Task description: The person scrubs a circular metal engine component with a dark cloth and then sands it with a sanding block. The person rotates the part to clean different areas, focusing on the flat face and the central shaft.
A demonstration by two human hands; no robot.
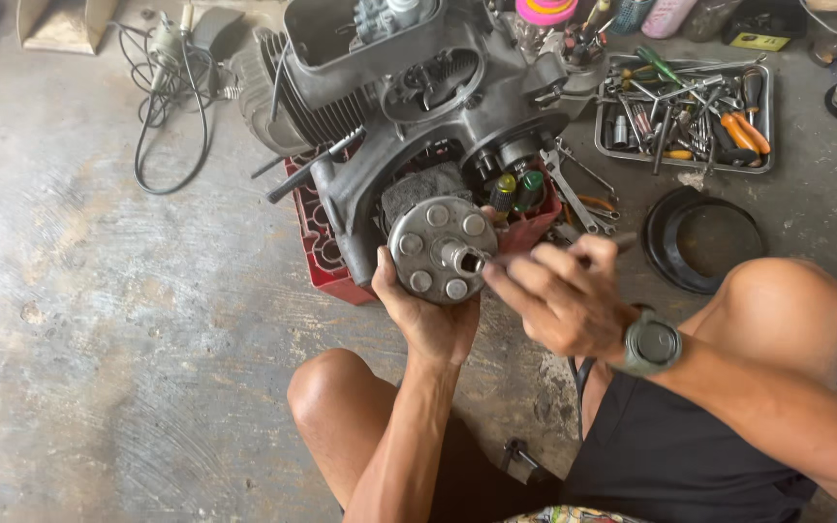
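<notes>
Nearest me, both knees are bent over the concrete floor (pixel 99 387), where I sit. My left hand (pixel 428 315) cups the round metal clutch disc (pixel 441 249) from below, its grip closed on the lower rim. The disc stands upright, face toward me, held just in front of the engine (pixel 409 107) and apart from it, as far as I can tell. Its face shows 6 round studs around a central hub.

My right hand (pixel 559 295), with a watch (pixel 653 344) on the wrist, has its fingers pinched on a slim tool or part at the hub; what it is I cannot tell.

Judgement on progress: the engine is partly stripped, with the side cover off and the cavity behind the disc open. The disc is not seated on the engine. Work at the hub is in hand, not finished.

Behind the disc the engine rests on a red crate (pixel 317 247), with 2 screwdrivers and some spanners lying beside it. To the right lies a black ring-shaped cover (pixel 666 261). Farther back, a metal tray (pixel 767 116) holds mixed hand tools, and a cable (pixel 171 107) is coiled at the left.
</notes>
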